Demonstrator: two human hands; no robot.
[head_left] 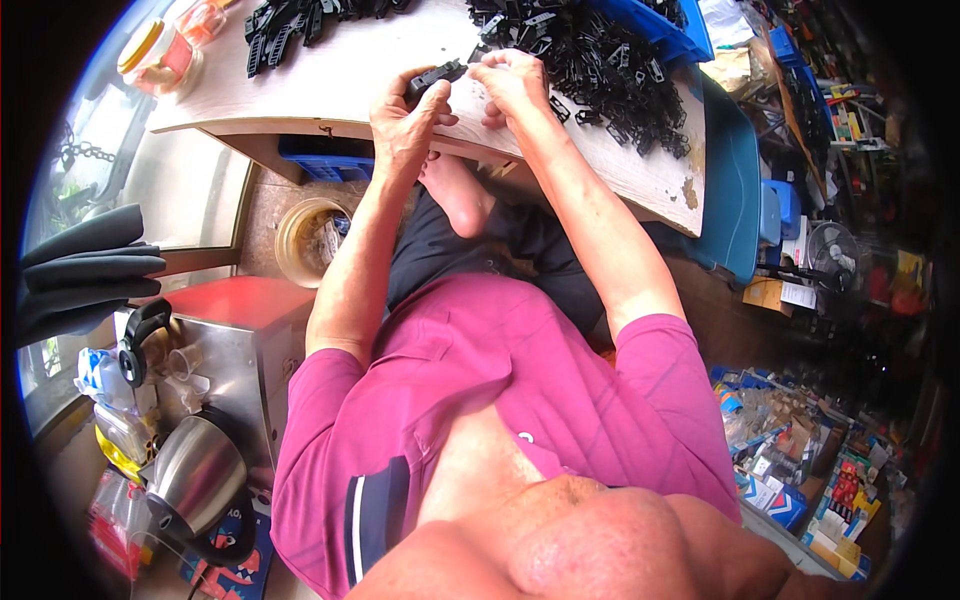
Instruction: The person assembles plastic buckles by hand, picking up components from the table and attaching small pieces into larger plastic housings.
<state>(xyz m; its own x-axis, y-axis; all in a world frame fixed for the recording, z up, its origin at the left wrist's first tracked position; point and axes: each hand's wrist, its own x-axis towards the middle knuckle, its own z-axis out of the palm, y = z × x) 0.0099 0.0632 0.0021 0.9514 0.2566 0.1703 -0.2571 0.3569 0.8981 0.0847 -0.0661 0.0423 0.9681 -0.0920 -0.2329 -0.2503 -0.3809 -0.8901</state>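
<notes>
We're looking straight down at a pale wood-grain table (640, 175) with a chipped right corner. Both our hands meet at its near edge. The left hand (405, 120) is curled closed around a small black plastic clip (437, 75), a flat, oblong piece with ridged edges. The right hand (512, 82) is bent over the clip's right end, fingertips pinching it, so both hands are gripping the same part just above the tabletop.

Right behind the hands there's a big pile (590, 60) of the same black clips, matte and boxy, all tangled together and spreading toward a blue bin (672, 35) at the far edge. A smaller heap (295, 22) of black parts sits at the far left of the table, near a clear jar (160, 55) with a yellow lid.

Under the table we see a bare foot (455, 190) tucked up on dark shorts, and a round, translucent bucket (310, 240) on the floor. To our left is a brushed steel box (235, 350) with a red top, a shiny steel kettle (195, 480) with a black handle, and some folded grey fabric (85, 265). We're wearing a pink shirt (500, 380), open at the chest.
</notes>
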